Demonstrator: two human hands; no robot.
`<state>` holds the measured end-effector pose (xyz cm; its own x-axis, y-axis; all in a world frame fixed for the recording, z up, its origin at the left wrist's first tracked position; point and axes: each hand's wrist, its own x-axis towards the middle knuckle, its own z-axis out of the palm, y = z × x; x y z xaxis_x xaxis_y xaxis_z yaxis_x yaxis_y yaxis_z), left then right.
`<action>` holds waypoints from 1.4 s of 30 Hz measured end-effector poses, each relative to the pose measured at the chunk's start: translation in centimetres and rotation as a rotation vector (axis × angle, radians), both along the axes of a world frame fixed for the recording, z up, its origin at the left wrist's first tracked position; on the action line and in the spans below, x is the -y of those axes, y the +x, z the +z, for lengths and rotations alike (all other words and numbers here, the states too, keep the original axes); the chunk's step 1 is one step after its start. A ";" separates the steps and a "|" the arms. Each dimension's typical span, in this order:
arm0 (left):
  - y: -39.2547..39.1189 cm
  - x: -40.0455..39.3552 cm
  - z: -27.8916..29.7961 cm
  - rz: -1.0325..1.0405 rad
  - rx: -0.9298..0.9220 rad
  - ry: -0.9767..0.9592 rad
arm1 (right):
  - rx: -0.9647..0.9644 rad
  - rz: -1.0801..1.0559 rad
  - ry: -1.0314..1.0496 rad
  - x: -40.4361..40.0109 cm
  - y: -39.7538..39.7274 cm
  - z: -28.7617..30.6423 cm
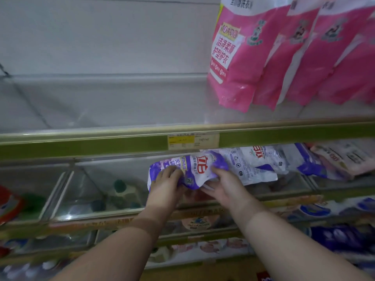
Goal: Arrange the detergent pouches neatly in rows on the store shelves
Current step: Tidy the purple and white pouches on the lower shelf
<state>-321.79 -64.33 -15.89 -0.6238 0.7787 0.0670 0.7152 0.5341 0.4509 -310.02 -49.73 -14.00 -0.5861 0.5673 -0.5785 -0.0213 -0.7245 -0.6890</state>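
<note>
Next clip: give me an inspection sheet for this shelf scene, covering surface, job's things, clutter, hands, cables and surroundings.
Surface: upper shelf bare on its left part; green price rail carries a yellow label.
Job's things: purple-and-white pouch held sideways at the middle shelf; more white and purple pouches lie tumbled to its right; pink pouches stand leaning on the upper shelf, right.
Clutter: green-capped bottles behind the clear shelf dividers, blurred.
Hands: left hand and right hand both have a grip on the held pouch.
Cables: nothing seen.
Surroundings: lower shelves hold more packaged goods, too blurred to identify.
</note>
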 end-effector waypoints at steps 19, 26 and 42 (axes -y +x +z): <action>2.0 -3.5 -0.7 0.233 0.674 0.456 | -0.080 0.402 0.584 1.2 -0.1 3.9; 2.2 -4.7 -0.3 0.345 0.726 0.469 | 0.575 0.284 0.832 -5.5 7.6 -3.0; 1.5 -1.4 -1.1 0.487 0.657 0.514 | 1.248 1.060 1.834 -9.0 1.9 -6.6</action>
<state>-320.29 -62.90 -17.01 -0.9052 0.3975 -0.1502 -0.0109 0.3316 0.9433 -308.11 -40.77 -20.63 -0.8054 0.5511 -0.2182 0.5068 0.8312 0.2284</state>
